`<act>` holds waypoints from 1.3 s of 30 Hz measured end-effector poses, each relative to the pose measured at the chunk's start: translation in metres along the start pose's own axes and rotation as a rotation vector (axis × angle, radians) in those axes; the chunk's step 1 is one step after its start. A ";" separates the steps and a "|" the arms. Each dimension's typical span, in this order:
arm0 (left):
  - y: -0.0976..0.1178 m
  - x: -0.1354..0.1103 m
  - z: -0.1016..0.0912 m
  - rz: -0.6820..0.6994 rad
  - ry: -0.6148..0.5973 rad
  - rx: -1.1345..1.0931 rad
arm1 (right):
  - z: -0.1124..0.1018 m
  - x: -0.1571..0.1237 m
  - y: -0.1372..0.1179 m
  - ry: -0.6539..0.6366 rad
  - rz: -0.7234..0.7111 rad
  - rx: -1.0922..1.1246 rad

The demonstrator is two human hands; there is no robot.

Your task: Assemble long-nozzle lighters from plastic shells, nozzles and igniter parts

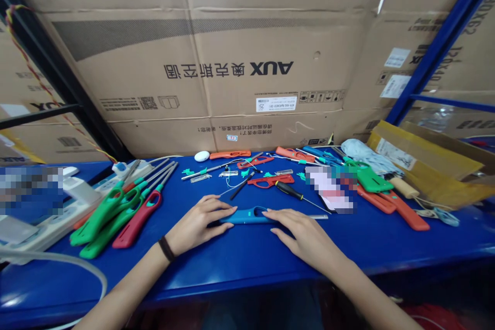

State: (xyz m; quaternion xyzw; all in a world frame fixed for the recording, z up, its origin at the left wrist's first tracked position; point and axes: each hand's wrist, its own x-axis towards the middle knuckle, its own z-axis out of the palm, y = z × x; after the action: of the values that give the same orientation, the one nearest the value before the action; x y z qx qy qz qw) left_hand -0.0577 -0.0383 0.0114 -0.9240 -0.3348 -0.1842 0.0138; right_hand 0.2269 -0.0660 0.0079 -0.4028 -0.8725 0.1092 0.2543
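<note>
The blue moulded-plastic lighter body [245,215] lies flat on the desk, centred before the person, with a thin metal nozzle tube [319,217] extending to the right. The left hand [200,221] rests open on its left end, and the right hand [299,232] rests open on its right portion; fingers are extended, not wrapped around it.

Status as visible: green long-nosed lighters [104,221] and a red long-nosed lighter [138,220] lie grouped at left, apparently whole. Loose parts remain ahead: orange plastic shell halves [224,154], a red plastic shell half [270,181] and small teal clips [189,171]. A black-and-yellow screwdriver [288,191] lies nearby on the glossy blue steel desk [247,289].
</note>
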 end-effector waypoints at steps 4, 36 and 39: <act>0.003 0.001 0.008 0.172 0.195 0.238 | 0.009 0.005 0.004 0.025 -0.048 -0.024; 0.038 0.025 -0.003 -0.103 0.132 0.122 | -0.020 0.020 -0.010 0.483 -0.171 0.136; 0.039 0.035 -0.006 -0.297 0.244 0.005 | -0.021 0.032 -0.009 0.715 0.143 0.488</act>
State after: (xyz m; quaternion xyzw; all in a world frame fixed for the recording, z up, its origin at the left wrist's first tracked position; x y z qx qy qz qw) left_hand -0.0107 -0.0480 0.0329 -0.8351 -0.4639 -0.2943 0.0293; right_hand 0.2147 -0.0474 0.0404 -0.4028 -0.6483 0.1831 0.6196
